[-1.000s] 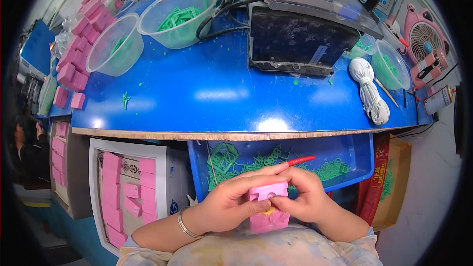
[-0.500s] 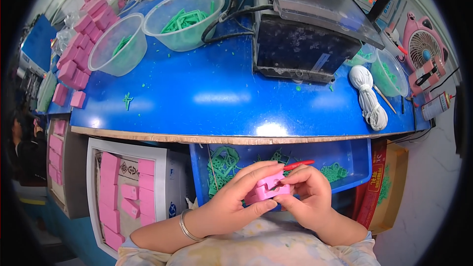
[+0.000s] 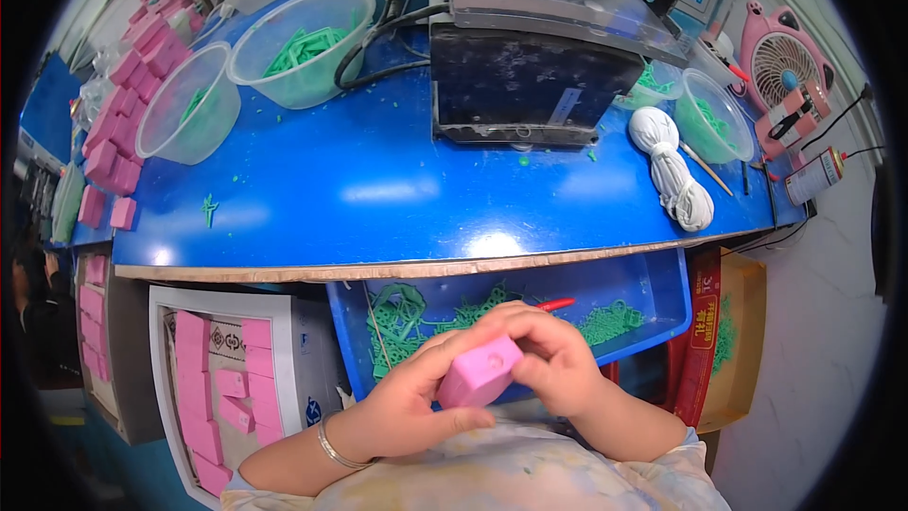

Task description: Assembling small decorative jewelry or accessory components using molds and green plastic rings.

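A pink plastic block (image 3: 480,371) with a small round recess in its end is held over my lap. My left hand (image 3: 416,396) grips it from the left, thumb underneath and fingers along the far side. My right hand (image 3: 560,369) is closed at the block's right side, fingers curled and touching it. A slim red tool handle (image 3: 556,304) sticks out beyond my right knuckles; its working end is hidden by the hand. Below and beyond my hands, a blue tray (image 3: 668,308) holds green plastic scraps (image 3: 610,324).
On the blue table (image 3: 378,227) stand clear bowls (image 3: 189,123) of green scraps, a black machine (image 3: 539,85) and a white cloth bundle (image 3: 670,170). Pink blocks (image 3: 113,142) are stacked at left. A box of pink blocks (image 3: 194,374) sits lower left, a fan (image 3: 783,57) far right.
The pink block has been turned: its notched opening faced up before, and its end with the round recess shows now. The red handle has shifted with my right hand. The whole view has shifted slightly.
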The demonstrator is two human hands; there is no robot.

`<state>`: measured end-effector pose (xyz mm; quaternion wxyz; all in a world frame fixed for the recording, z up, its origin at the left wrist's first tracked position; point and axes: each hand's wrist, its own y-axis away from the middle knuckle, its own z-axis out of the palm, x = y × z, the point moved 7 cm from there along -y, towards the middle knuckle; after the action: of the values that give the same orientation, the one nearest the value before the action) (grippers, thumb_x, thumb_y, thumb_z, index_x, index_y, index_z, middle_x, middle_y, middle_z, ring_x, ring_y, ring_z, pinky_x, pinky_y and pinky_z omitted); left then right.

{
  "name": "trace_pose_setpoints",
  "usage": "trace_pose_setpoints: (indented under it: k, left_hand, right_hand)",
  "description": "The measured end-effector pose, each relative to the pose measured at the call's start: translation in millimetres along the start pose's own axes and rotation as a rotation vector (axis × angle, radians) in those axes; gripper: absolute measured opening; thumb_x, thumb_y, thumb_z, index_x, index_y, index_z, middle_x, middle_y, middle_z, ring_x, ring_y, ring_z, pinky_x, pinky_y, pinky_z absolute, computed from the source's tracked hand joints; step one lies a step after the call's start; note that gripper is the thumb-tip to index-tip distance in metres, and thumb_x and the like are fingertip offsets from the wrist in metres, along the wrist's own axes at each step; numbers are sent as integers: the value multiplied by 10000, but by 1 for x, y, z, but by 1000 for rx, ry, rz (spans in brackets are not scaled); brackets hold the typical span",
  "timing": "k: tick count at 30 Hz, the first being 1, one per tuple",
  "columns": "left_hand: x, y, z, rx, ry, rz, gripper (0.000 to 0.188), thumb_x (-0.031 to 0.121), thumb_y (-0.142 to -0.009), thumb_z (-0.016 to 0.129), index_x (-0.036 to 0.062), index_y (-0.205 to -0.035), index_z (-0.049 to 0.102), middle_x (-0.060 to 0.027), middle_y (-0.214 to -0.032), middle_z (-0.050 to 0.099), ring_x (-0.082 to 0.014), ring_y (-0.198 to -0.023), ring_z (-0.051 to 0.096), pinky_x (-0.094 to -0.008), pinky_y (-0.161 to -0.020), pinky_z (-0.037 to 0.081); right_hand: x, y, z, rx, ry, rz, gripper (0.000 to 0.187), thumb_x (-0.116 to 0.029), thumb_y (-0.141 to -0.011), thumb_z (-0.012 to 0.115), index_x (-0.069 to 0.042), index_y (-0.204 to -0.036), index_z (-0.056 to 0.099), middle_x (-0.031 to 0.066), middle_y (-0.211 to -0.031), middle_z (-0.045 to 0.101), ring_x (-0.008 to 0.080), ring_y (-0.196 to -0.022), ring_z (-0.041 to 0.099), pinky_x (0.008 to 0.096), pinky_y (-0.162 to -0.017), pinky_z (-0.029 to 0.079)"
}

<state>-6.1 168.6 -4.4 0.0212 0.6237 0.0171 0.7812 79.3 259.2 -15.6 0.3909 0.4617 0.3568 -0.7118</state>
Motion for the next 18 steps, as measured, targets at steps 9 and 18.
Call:
trace_pose_setpoints:
  k: [9,18]
  left_hand:
    - [47,-2,11,193,-991,273,899,114,-610,829,6,-1347,326,-154,-1073,458,-239,-927,492,-325,-760,482]
    - [60,-4,27,199,-1101,431,859,233,-538,805,12,-1272,417,-177,-1303,413,-349,-1161,423,-462,-955,325]
  right_hand:
    - [12,1,21,23,-836,312,620,-475,-937,398,-19,-1350,319,147,-1218,493,268,-1128,495,437,-957,419]
    - [16,7,36,-97,-700,394,338,-376,-899,508,-57,-1008,509,47,-769,531,150,-675,514,269,-600,430]
